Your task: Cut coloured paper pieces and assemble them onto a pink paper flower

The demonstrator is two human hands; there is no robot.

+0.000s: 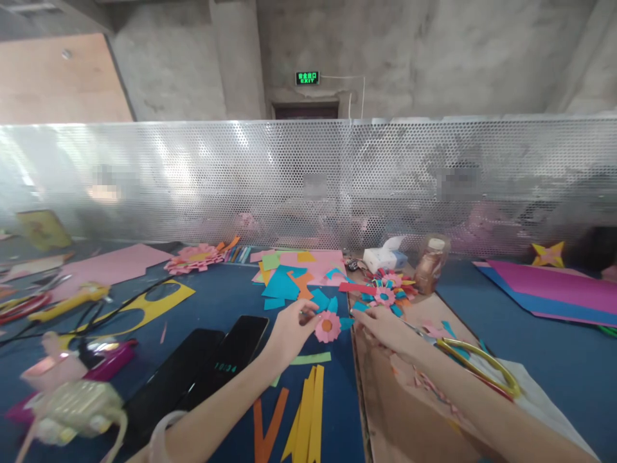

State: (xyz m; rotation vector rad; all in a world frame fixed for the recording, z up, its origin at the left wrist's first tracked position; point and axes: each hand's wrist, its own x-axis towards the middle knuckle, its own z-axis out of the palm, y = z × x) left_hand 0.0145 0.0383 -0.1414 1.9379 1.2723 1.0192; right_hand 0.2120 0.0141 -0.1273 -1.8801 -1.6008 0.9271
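Observation:
A pink paper flower [328, 326] with an orange centre and blue paper leaves faces me above the blue tabletop. My left hand [292, 328] curls its fingers at the flower's left edge, thumb and fingertips closed against it. Just right of the flower is my right hand [383, 326], its fingers drawn together by a blue leaf; whatever is between them is hidden. Beyond my right hand lies a bunch of paper flowers [384, 296] in pink, blue and red. Blue paper scraps [282, 283] lie past my left hand.
Two phones [236, 350] lie left of my left forearm. Yellow paper strips [306, 418] are in front. On the right are yellow-handled scissors [482, 363], a bottle [432, 263] and a tissue pack [383, 257]. A yellow glue gun [72, 302] lies left. A perforated metal screen [216, 180] stands behind.

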